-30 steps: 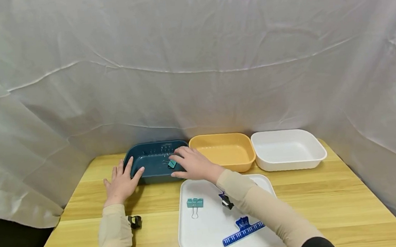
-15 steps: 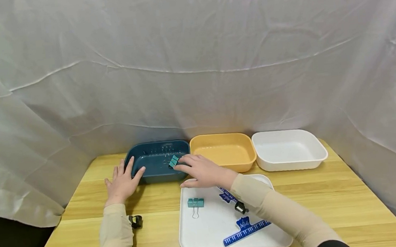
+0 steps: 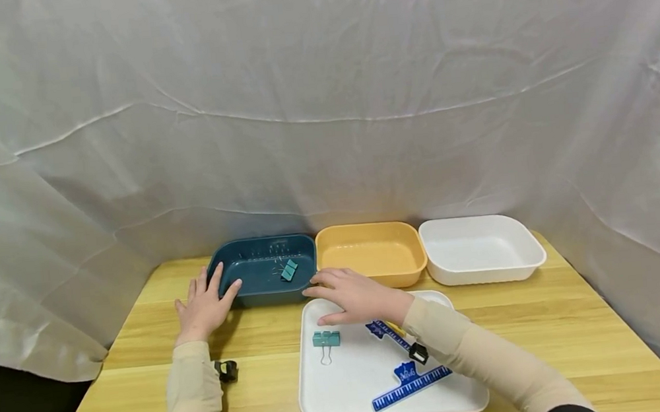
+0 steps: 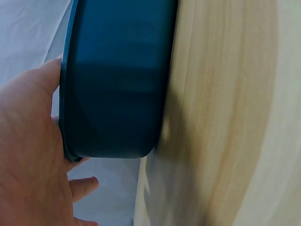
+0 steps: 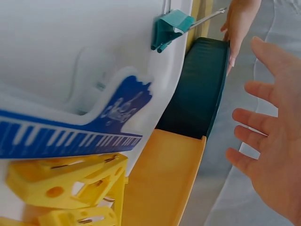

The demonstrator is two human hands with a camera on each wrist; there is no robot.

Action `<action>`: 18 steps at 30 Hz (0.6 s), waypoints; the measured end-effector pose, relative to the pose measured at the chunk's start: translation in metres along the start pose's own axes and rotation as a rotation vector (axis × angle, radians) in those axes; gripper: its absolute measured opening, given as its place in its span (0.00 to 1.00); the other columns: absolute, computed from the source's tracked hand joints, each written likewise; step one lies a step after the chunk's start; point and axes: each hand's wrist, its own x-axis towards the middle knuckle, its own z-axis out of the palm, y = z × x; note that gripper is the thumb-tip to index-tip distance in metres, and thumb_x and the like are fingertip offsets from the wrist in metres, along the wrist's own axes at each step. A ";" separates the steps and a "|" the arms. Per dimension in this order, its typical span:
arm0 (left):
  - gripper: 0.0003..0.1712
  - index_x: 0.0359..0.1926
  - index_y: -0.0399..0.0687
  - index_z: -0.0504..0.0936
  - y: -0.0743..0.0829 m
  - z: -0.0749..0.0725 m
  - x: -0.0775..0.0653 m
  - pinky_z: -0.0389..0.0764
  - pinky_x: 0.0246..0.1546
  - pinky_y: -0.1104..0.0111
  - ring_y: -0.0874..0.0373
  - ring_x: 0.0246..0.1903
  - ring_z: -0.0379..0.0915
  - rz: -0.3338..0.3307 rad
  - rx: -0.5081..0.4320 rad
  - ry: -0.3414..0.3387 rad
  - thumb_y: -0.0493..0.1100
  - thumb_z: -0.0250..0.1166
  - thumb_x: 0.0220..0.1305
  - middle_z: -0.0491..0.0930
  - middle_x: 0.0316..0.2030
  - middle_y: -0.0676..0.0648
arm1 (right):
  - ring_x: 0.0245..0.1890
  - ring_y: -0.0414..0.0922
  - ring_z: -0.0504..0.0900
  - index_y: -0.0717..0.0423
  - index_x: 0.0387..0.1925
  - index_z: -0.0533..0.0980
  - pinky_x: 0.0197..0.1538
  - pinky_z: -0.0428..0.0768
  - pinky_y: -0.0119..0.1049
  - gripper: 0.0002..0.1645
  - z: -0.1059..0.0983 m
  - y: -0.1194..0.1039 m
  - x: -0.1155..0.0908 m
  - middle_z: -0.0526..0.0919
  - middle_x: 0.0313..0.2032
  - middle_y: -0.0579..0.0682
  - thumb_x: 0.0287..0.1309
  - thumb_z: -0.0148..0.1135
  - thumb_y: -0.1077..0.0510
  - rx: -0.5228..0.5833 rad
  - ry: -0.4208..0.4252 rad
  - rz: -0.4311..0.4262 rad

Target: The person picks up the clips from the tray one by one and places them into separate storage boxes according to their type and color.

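My left hand [image 3: 199, 309] rests on the left rim of the dark blue bin [image 3: 264, 298], fingers spread; the left wrist view shows the thumb along the rim [image 4: 66, 94]. Teal binder clip pieces [image 3: 289, 270] lie inside that bin; whether they are one clip or two is hard to tell. My right hand [image 3: 359, 294] hovers over the far edge of the white tray [image 3: 348, 390], fingers loosely extended and holding nothing. On the tray lie another teal binder clip [image 3: 326, 339], two blue piano-key clips [image 3: 409, 384] and yellow plastic clips [image 5: 70, 183], mostly hidden under the right arm in the head view.
A yellow bin [image 3: 372, 275] and a white bin [image 3: 486, 274] stand right of the blue one in a row. Behind them hangs a grey-white curtain [image 3: 325, 153]. All stand on a wooden table [image 3: 253, 399].
My right hand has drawn back from the blue bin, right and toward me, leaving the teal clip pieces lying there in full view. The left hand has stayed on the rim.
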 end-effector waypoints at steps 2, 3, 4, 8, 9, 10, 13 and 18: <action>0.48 0.78 0.60 0.39 -0.001 0.000 0.000 0.32 0.61 0.23 0.28 0.74 0.31 0.000 0.000 -0.001 0.76 0.38 0.66 0.33 0.77 0.35 | 0.71 0.48 0.64 0.40 0.70 0.64 0.72 0.64 0.49 0.37 0.002 0.000 -0.003 0.67 0.69 0.48 0.64 0.53 0.33 -0.001 -0.008 -0.010; 0.48 0.78 0.60 0.39 -0.001 0.000 0.000 0.32 0.61 0.23 0.28 0.74 0.31 0.000 0.000 -0.002 0.76 0.38 0.66 0.33 0.77 0.35 | 0.71 0.48 0.63 0.40 0.70 0.64 0.72 0.64 0.49 0.37 0.003 0.000 -0.004 0.67 0.69 0.49 0.64 0.53 0.33 -0.001 -0.016 -0.014; 0.48 0.78 0.60 0.39 -0.001 0.000 0.000 0.32 0.61 0.23 0.28 0.74 0.31 0.001 -0.002 -0.004 0.76 0.38 0.66 0.33 0.77 0.35 | 0.71 0.48 0.63 0.40 0.71 0.64 0.72 0.64 0.49 0.37 0.004 0.000 -0.005 0.67 0.70 0.49 0.64 0.53 0.33 -0.002 -0.027 -0.017; 0.49 0.78 0.60 0.39 -0.002 -0.001 -0.002 0.32 0.61 0.23 0.28 0.74 0.31 0.000 -0.003 -0.004 0.77 0.38 0.66 0.33 0.77 0.35 | 0.72 0.48 0.62 0.39 0.71 0.62 0.73 0.63 0.49 0.38 0.009 0.000 -0.007 0.66 0.71 0.49 0.64 0.54 0.33 0.002 -0.073 -0.027; 0.49 0.78 0.59 0.40 -0.002 -0.002 -0.002 0.32 0.61 0.23 0.28 0.74 0.31 -0.001 -0.001 -0.002 0.76 0.39 0.66 0.33 0.77 0.35 | 0.72 0.48 0.62 0.39 0.71 0.62 0.73 0.63 0.49 0.38 0.010 0.001 -0.007 0.66 0.71 0.49 0.64 0.55 0.33 -0.002 -0.079 -0.033; 0.48 0.78 0.59 0.40 -0.003 -0.002 -0.002 0.32 0.61 0.23 0.28 0.74 0.31 0.000 -0.002 -0.002 0.76 0.39 0.67 0.33 0.77 0.34 | 0.72 0.47 0.62 0.39 0.71 0.63 0.73 0.63 0.49 0.38 0.011 0.000 -0.007 0.66 0.70 0.49 0.63 0.55 0.33 -0.006 -0.085 -0.039; 0.48 0.78 0.59 0.40 -0.003 -0.002 -0.003 0.32 0.61 0.23 0.28 0.74 0.31 0.000 -0.003 -0.001 0.75 0.40 0.67 0.33 0.77 0.34 | 0.72 0.47 0.62 0.38 0.71 0.63 0.73 0.63 0.49 0.37 0.012 -0.001 -0.008 0.67 0.70 0.49 0.63 0.57 0.36 -0.015 -0.102 -0.058; 0.48 0.78 0.60 0.39 -0.003 -0.003 -0.003 0.32 0.61 0.23 0.28 0.74 0.30 -0.003 -0.001 -0.002 0.76 0.39 0.67 0.33 0.77 0.35 | 0.73 0.48 0.61 0.36 0.72 0.61 0.73 0.62 0.49 0.40 0.013 -0.003 -0.009 0.65 0.71 0.47 0.60 0.63 0.44 -0.049 -0.150 -0.093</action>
